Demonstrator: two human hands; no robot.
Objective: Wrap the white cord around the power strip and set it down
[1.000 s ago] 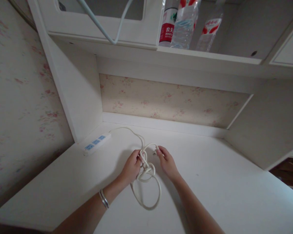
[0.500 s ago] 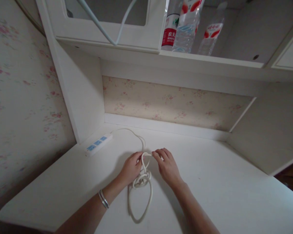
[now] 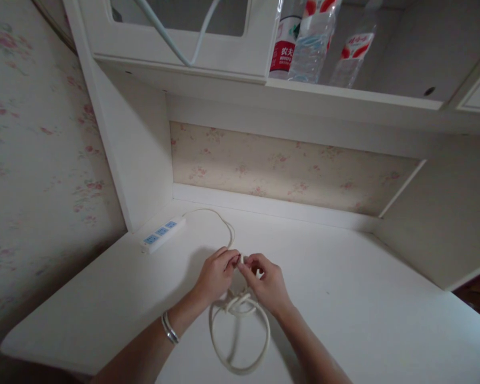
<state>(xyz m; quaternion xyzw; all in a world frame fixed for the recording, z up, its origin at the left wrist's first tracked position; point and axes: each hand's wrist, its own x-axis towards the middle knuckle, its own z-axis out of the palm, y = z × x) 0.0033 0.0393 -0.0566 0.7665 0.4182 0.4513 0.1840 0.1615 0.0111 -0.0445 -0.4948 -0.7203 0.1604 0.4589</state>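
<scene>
A white power cord (image 3: pixel 269 335) runs between my hands and hangs in a knotted tangle with a wide loop below them. My left hand (image 3: pixel 216 274) pinches the cord between thumb and fingers. Close beside it, my right hand (image 3: pixel 268 280) is closed on another part of the same cord, its fingertips nearly touching the left ones. The exact grip points are partly hidden by the fingers. At the left, a white power strip (image 3: pixel 164 233) with blue sockets lies on the desk, and the cord leads from its far end towards my hands.
Under everything is a white desk (image 3: pixel 344 314) with side panels and a low back ledge. Above hangs a white cabinet (image 3: pixel 208 66) with plastic bottles (image 3: pixel 310 53) on an open shelf. A pale cable (image 3: pixel 164 34) dangles in front of the cabinet door. Flowered wallpaper covers the left wall.
My right hand has moved left, close to my left hand, and grips the cord nearer to it. The hanging loop has widened to the right.
</scene>
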